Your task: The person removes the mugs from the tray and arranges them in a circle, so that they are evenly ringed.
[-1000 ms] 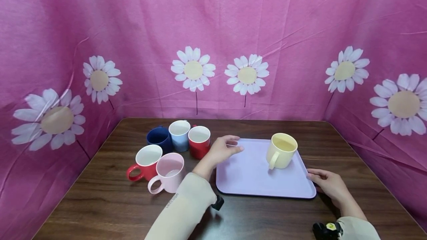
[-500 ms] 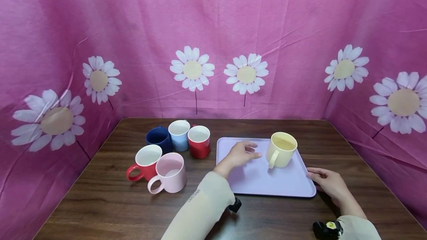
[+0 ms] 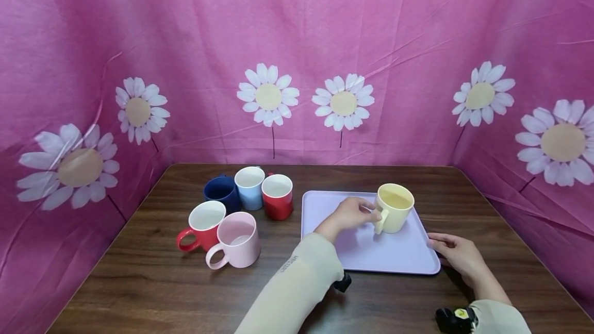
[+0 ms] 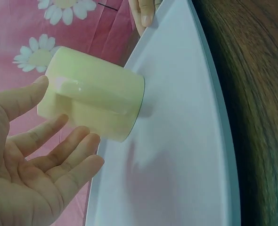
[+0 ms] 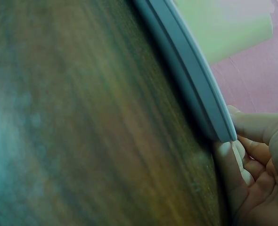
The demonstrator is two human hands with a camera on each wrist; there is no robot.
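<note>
On the right part of the lilac tray (image 3: 362, 254) stands a yellow mug (image 3: 396, 210), upright, its handle turned toward the left hand. The left hand (image 3: 350, 214) reaches over the tray with fingertips right at that handle. In the left wrist view, thumb and fingers of the left hand (image 4: 40, 155) are spread on either side of the mug (image 4: 94, 94), not closed round it. The right hand (image 3: 459, 256) pinches the tray's right edge near the front corner. In the right wrist view its thumb (image 5: 252, 126) lies over the rim, with the other fingers lower down.
Left of the tray several mugs stand close together: dark blue (image 3: 223, 194), light blue (image 3: 250, 189), red with white inside (image 3: 277, 197), another red one (image 3: 202, 226) and pink (image 3: 238, 241). A pink daisy-print cloth (image 3: 301, 55) hangs behind the wooden table (image 3: 162, 293).
My left hand has moved right from the tray's left edge, across the tray, to the yellow mug's handle. The right hand, tray and mugs stay in place.
</note>
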